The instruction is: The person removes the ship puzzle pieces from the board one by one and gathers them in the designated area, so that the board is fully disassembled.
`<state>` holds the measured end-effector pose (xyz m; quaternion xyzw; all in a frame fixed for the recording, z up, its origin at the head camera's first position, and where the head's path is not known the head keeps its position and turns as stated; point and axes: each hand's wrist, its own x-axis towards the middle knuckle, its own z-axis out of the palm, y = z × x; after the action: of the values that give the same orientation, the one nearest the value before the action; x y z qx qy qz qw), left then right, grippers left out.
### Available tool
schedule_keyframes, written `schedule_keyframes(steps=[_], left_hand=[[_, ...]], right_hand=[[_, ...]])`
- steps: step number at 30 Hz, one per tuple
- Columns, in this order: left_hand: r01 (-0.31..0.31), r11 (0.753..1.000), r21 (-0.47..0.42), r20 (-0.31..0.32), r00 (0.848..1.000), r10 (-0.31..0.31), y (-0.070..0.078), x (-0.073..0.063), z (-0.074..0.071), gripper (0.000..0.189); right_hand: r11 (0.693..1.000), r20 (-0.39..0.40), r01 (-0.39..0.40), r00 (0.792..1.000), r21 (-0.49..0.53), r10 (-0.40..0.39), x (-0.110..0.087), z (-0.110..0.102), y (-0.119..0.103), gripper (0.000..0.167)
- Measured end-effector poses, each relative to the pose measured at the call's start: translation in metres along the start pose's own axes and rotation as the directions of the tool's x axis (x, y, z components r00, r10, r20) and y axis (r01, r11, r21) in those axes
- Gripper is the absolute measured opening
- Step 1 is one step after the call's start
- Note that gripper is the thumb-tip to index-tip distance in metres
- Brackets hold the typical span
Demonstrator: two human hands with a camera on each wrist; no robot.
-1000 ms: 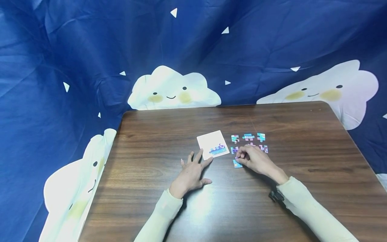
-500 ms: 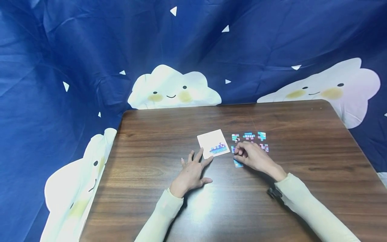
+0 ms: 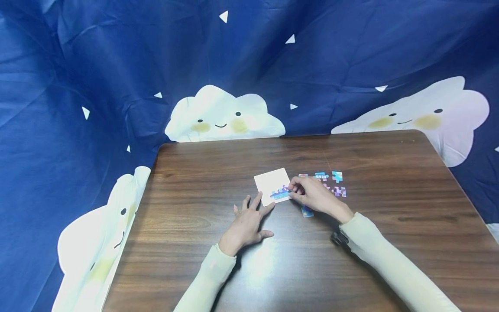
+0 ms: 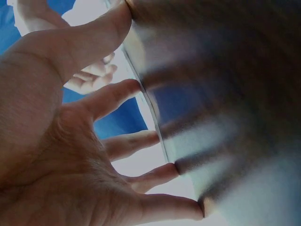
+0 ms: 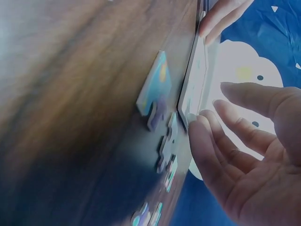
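Observation:
A square white board (image 3: pixel 270 181) with a blue and purple picture along its lower right part lies on the table. My left hand (image 3: pixel 245 225) rests with fingers spread, its fingertips at the board's near left corner; the left wrist view shows the fingertips touching down. At the board's right edge is my right hand (image 3: pixel 313 195). Its index fingertip (image 5: pixel 194 120) meets the board's edge in the right wrist view, the thumb (image 5: pixel 240 92) stands apart, and no object shows between them. A blue puzzle piece (image 3: pixel 307 212) lies just below that hand.
Several loose puzzle pieces lie right of the board, among them a blue one (image 3: pixel 337 176) and a purple one (image 3: pixel 340 191); the right hand partly covers others. A blue curtain with cloud prints (image 3: pixel 226 115) hangs behind the brown wooden table (image 3: pixel 187 173).
My right hand has moved left from above the puzzle pieces to the board's right edge. The left hand and the board have stayed in place.

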<state>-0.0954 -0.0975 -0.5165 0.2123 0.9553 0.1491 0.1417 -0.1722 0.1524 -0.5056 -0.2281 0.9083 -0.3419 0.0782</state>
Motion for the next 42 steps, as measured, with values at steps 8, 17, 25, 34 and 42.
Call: schedule_keyframes(steps=[8,17,25,34,42], left_hand=[[0.001,1.0,0.021,0.0,1.0,-0.001,0.0,0.0,0.0,0.088],[0.002,1.0,0.031,0.0,1.0,-0.002,-0.001,0.0,0.002,0.089],[-0.002,1.0,0.031,0.003,1.0,0.002,-0.001,0.001,0.0,0.089],[0.001,1.0,0.018,0.004,1.0,-0.001,-0.001,0.0,-0.001,0.088],[0.002,1.0,0.02,0.01,1.0,-0.002,-0.001,0.001,0.0,0.088]], right_hand=[[0.999,0.01,0.035,0.999,-0.001,-0.035,0.018,0.011,-0.003,0.014],[0.999,0.026,0.051,0.998,-0.021,-0.05,0.027,0.019,-0.006,0.017],[0.993,0.039,0.085,0.996,-0.08,-0.083,0.028,0.022,-0.009,0.021],[0.99,0.047,0.073,0.997,-0.121,-0.068,0.026,0.022,-0.011,0.023],[0.989,0.051,0.077,0.996,-0.129,-0.071,0.026,0.023,-0.011,0.022]])
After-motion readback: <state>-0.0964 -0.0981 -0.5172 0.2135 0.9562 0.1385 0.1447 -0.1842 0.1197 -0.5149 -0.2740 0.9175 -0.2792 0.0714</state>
